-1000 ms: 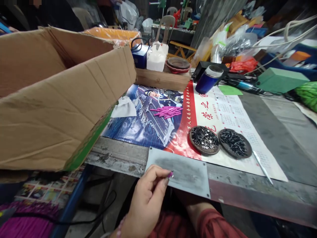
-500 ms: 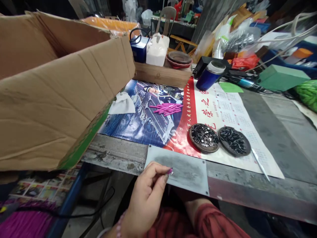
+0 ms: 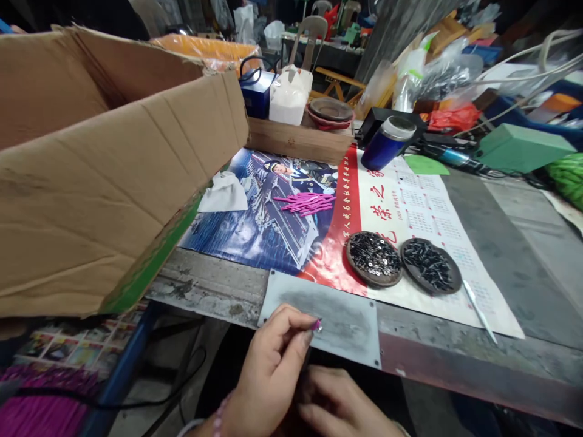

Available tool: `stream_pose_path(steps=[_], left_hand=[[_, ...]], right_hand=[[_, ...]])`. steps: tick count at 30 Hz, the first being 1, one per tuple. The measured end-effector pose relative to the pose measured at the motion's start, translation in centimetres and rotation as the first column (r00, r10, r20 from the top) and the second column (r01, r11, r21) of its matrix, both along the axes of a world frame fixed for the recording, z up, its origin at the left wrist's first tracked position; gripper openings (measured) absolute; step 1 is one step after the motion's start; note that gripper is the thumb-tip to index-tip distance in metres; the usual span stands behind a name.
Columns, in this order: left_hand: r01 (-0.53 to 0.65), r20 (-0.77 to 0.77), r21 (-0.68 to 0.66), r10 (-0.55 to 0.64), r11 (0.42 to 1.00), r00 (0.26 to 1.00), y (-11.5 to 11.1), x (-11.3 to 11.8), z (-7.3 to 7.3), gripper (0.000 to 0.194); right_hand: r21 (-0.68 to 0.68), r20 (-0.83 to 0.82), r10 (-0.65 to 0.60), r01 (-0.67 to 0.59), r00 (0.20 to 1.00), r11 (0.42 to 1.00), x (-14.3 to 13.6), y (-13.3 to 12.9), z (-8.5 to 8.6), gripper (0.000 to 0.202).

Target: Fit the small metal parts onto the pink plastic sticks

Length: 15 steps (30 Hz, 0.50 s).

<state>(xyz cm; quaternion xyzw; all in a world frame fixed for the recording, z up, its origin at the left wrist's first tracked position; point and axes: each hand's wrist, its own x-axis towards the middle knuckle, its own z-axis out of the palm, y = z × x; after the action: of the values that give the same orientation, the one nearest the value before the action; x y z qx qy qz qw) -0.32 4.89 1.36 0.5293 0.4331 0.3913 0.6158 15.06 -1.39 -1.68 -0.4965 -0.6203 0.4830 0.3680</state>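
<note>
My left hand [image 3: 277, 361] pinches a thin purple stick [image 3: 316, 325] between thumb and forefinger. Only a short end of it shows, with a small shiny bit at the tip; the rest is hidden in the hand. This end is over the grey metal plate [image 3: 355, 315] at the table's front edge. Below and to the right, my right hand [image 3: 339, 400] is curled close beside the left; its fingertips lie in shadow, so what they hold cannot be made out. Farther back, a pile of similar purple sticks [image 3: 307, 204] lies on the poster [image 3: 255, 233].
Two round dishes hold small metal parts [image 3: 376, 261] and dark pins [image 3: 430, 266]. A white pen-like tool [image 3: 480, 312] lies right of them. The large cardboard box [image 3: 113, 200] blocks the left side. Behind stand a blue cup [image 3: 385, 145] and a wooden block [image 3: 296, 141].
My right hand has come up from the lap to beside the left hand. My left hand keeps its pinch on the purple stick, nearly in place. The view has shifted slightly.
</note>
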Motion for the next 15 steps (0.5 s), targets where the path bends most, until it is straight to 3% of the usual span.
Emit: stream_pose_path(steps=[2, 6, 10, 15], left_hand=[[0.019, 0.013, -0.007, -0.019, 1.0, 1.0, -0.3, 0.6, 0.0, 0.015], [0.063, 0.04, 0.001, -0.063, 0.998, 0.997, -0.9, 1.8, 0.1, 0.015], [0.063, 0.027, 0.066, -0.065, 0.996, 0.998, -1.7, 2.4, -0.2, 0.016], [0.012, -0.003, 0.127, -0.011, 0.992, 1.0, -2.8, 2.8, -1.0, 0.016]], right_hand=[[-0.048, -0.029, -0.029, 0.028, 0.999, 0.998, 1.6, -0.3, 1.2, 0.031], [0.076, -0.044, -0.343, 0.345, 0.938, 0.935, 2.5, 0.1, 3.0, 0.024], [0.21, -0.022, -0.369, 0.365, 0.929, 0.907, 1.8, 1.2, 2.8, 0.016], [0.264, -0.02, -0.367, 0.359, 0.93, 0.895, 1.1, 1.2, 2.6, 0.014]])
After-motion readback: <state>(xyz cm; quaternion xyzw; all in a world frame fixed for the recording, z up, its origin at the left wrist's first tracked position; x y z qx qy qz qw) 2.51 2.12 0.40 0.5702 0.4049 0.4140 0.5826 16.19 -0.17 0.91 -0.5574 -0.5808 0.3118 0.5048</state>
